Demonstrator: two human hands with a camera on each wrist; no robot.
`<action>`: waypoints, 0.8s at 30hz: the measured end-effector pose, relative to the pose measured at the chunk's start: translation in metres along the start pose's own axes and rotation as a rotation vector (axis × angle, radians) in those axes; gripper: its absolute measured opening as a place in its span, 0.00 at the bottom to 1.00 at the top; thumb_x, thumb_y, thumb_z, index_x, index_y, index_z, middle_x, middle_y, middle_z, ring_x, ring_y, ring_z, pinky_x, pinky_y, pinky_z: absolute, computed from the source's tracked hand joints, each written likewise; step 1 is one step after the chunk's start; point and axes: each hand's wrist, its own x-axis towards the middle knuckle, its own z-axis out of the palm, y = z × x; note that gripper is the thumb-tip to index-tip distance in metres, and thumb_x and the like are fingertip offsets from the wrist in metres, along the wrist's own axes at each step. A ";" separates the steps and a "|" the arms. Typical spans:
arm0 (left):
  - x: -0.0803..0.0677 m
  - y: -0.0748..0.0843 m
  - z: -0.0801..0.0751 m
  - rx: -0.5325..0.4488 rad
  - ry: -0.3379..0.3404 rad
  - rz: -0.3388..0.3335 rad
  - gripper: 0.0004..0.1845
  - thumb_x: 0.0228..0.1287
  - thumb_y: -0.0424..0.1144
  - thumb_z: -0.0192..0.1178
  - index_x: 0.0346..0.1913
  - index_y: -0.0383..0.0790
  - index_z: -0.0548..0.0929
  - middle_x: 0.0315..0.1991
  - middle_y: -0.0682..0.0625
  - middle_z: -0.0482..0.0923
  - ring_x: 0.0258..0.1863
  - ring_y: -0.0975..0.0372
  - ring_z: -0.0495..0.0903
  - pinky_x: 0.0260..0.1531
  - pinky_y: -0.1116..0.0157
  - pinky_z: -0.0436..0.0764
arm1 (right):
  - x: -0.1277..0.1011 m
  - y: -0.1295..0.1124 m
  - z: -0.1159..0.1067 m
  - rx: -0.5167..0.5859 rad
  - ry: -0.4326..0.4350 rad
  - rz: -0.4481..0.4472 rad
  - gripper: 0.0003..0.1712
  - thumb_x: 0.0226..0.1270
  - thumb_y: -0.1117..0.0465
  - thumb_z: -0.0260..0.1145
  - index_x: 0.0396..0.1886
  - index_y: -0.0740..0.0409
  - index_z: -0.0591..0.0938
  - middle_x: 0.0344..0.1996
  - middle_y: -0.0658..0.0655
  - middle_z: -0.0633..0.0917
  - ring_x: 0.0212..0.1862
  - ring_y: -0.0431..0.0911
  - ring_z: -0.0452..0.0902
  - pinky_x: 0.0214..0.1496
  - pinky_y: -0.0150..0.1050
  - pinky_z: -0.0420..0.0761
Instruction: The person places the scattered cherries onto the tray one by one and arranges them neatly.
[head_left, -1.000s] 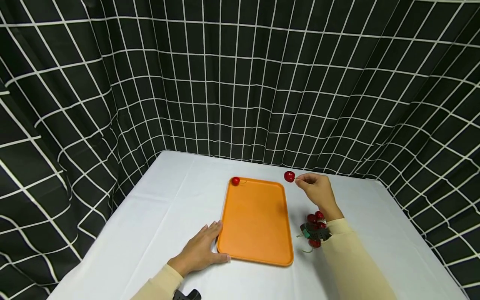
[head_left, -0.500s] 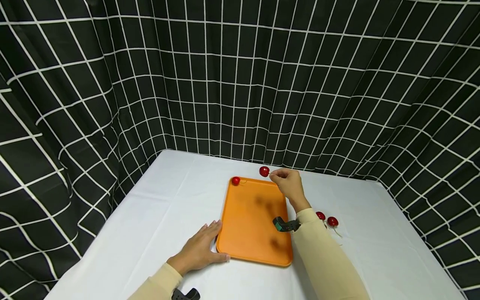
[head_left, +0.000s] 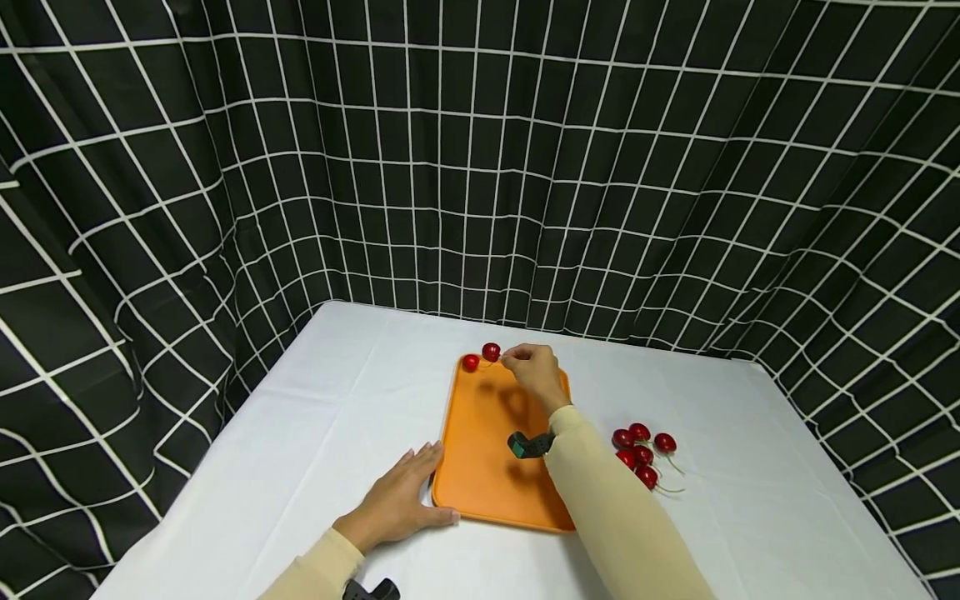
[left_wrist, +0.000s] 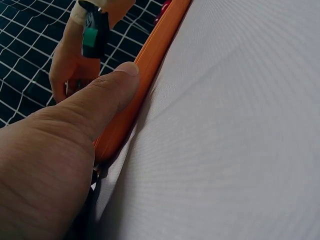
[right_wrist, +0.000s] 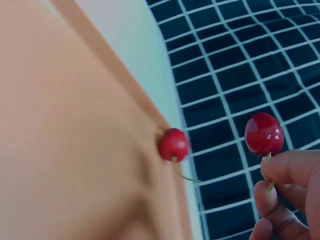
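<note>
My right hand pinches the stem of a dark red cherry between thumb and forefinger, above the far edge of an orange tray. In the far left corner of that tray lies another cherry, its thin stem pointing right. My left hand rests at the tray's near left corner with its fingers spread. In the left wrist view its thumb lies along the tray's orange rim.
Several cherries with green stems sit in a loose group on the white tablecloth right of the tray. Black curtains with a white grid rise behind the table and at both sides.
My right hand has carried the cherry leftward from beside the tray to over its far edge, near the cherry lying there. The cherry group is uncovered. My left hand stays put.
</note>
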 end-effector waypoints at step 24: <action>0.000 0.000 -0.004 -0.002 -0.016 -0.016 0.59 0.48 0.74 0.59 0.73 0.33 0.60 0.73 0.44 0.54 0.72 0.53 0.52 0.71 0.53 0.48 | 0.008 0.017 0.054 -0.190 -0.064 0.175 0.03 0.58 0.61 0.72 0.27 0.54 0.89 0.30 0.51 0.84 0.36 0.49 0.72 0.33 0.36 0.74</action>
